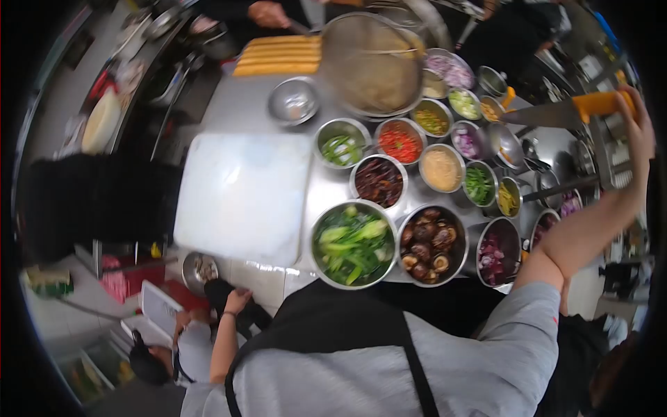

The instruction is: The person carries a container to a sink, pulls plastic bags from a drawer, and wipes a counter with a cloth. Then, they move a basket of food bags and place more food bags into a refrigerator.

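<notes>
Out at the far right, my right hand [638, 125] is closed round the orange handle of a kitchen knife [545, 113]. Its broad blade points left, over the small bowls at the table's right side. My left hand [237, 300] hangs low by my left side, away from the table. Its fingers look bent but are too small and blurred to read. A white cutting board [243, 194] lies on the steel table. Just in front of me stand a bowl of leafy greens [353, 244] and a bowl of mushrooms [433, 246].
Metal bowls hold dried chillies [379, 181], chopped red peppers [399, 141], minced garlic [442, 168] and red onion [492, 254]. A large strainer [375, 62] stands beside yellow sticks [278, 57], near another person's hand [269, 14]. Someone crouches at lower left by a white box [161, 306].
</notes>
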{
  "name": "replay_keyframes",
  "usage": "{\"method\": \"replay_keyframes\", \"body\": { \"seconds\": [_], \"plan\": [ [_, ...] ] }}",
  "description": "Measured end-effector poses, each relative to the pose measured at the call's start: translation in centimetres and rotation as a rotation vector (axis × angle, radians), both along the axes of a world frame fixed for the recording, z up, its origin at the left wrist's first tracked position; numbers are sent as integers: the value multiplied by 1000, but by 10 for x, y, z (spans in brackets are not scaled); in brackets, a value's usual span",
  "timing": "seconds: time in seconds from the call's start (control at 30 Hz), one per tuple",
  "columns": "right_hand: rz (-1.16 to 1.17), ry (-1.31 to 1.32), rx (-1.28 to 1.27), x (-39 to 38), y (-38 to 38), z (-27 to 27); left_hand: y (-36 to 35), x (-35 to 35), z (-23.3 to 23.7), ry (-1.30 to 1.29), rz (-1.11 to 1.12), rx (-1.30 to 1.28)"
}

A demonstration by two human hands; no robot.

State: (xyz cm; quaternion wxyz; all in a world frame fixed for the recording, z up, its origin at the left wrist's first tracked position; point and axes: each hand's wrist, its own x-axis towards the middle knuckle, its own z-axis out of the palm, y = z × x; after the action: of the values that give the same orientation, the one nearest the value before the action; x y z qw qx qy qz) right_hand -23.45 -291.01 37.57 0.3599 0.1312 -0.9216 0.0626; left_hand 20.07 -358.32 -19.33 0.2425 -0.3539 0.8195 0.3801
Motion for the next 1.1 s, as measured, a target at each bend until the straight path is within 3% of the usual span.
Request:
{"method": "replay_keyframes", "body": {
  "seconds": [0.03,0.1,0.13,0.23,0.27,0.3,0.37,0.4,0.47,0.53,0.67,0.7,0.83,0.87,0.9,0.93,1.1],
  "plan": [
    [166,87,-68,8,-8,3,-3,9,-10,40,-20,-16],
    [-5,-556,-200,96,-120,69,2,19,-2,114,-33,-4],
    [181,-77,-36,116,-151,38,2,26,-7,145,-1,37],
    [422,-75,23,145,-189,52,22,15,44,340,-17,-10],
    [538,-49,40,145,-201,53,36,-1,91,346,64,60],
    [621,-57,33,146,-220,48,42,-8,102,557,88,93],
    [898,-179,-75,149,-258,40,62,-28,181,828,71,147],
    [1022,-246,-123,151,-276,37,68,-32,196,986,-18,12],
    [1243,-386,-214,158,-309,29,82,-34,243,1126,-110,91],
    [1355,-476,-153,163,-353,14,91,-28,267,1239,-220,74],
    [1516,-838,82,191,-436,-15,102,-4,265,1202,-233,78],
    [1323,-586,280,190,-439,-32,103,5,262,1155,-208,94],
    [1641,-639,172,273,-517,-70,106,46,239,1071,6,-21],
    [1694,-713,125,289,-531,-79,108,57,235,1071,158,-36],
    [1917,-620,341,290,-552,-80,110,69,230,1071,312,-52],
    [2039,-710,309,304,-567,-90,113,82,223,1067,331,-75],
    [2375,-981,507,368,-627,-151,137,179,197,797,694,-539]
  ]
}}
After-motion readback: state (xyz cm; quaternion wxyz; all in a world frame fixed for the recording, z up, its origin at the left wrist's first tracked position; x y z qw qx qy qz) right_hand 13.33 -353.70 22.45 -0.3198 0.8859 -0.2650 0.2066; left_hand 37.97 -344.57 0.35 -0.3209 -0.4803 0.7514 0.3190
